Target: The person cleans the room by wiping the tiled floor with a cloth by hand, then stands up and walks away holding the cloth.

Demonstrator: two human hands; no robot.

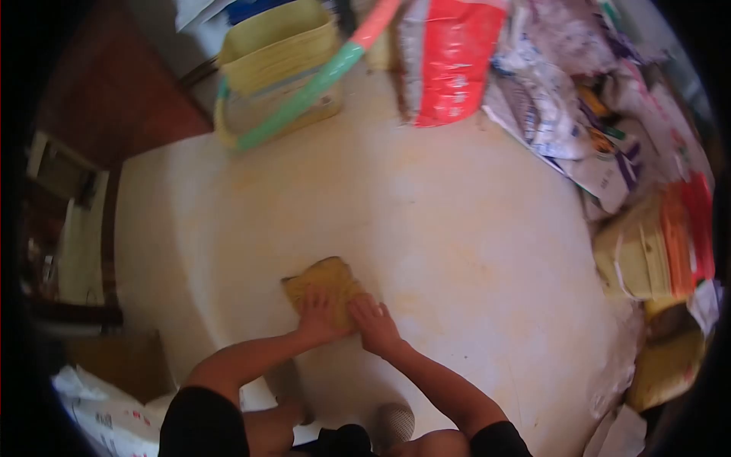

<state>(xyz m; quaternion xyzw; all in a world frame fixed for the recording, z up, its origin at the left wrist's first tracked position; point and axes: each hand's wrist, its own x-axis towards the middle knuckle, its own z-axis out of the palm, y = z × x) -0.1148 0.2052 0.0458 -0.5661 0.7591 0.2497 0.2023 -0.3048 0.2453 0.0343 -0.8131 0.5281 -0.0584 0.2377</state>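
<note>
A folded yellow-brown cloth (329, 276) lies on the pale floor (457, 228), low in the middle of the head view. My left hand (318, 314) rests flat on the cloth with its fingers spread over it. My right hand (371, 320) is just beside it, touching the cloth's right edge, its fingers stretched forward and slightly apart. Neither hand wraps round the cloth.
A yellow basket (282, 57) and a curved green and pink hoop (304, 99) are at the top left. A red bag (453, 65) stands at the top. Crumpled sacks (548, 107) and stacked yellow containers (636, 255) line the right. A cardboard box (122, 362) sits lower left.
</note>
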